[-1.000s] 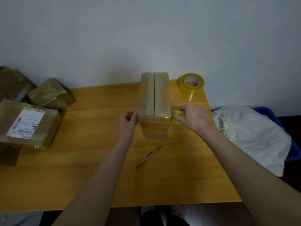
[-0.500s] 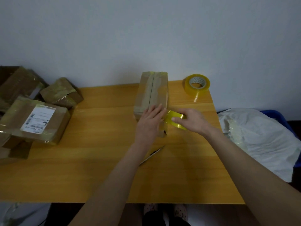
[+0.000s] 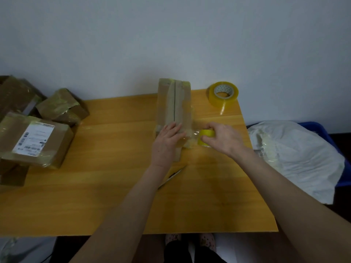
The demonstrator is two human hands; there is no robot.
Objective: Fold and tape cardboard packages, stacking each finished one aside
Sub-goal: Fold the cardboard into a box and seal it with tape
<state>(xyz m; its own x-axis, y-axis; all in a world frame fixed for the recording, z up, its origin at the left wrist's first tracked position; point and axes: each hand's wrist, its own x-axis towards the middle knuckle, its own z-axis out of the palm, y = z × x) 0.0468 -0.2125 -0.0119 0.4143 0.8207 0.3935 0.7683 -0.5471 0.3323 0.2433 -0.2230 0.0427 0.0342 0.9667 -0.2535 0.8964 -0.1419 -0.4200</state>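
Note:
A long cardboard box [image 3: 174, 103] lies on the wooden table [image 3: 114, 186], its top flaps meeting in a dark centre seam. My left hand [image 3: 167, 141] presses flat on the near end of the box, fingers straight. My right hand [image 3: 222, 138] grips a small yellow tape roll [image 3: 206, 136] just right of the box. A clear strip of tape stretches from that roll to the box under my left fingers.
A larger yellow tape roll [image 3: 224, 94] stands at the table's back right corner. Several taped packages [image 3: 36, 137] pile up at the left. A blade [image 3: 171, 176] lies near my left forearm. White plastic wrap [image 3: 296, 154] fills a blue bin on the right.
My left hand moved from the box's left side onto its top and now presses flat. My right hand pulled the small roll a little away to the right, stretching tape.

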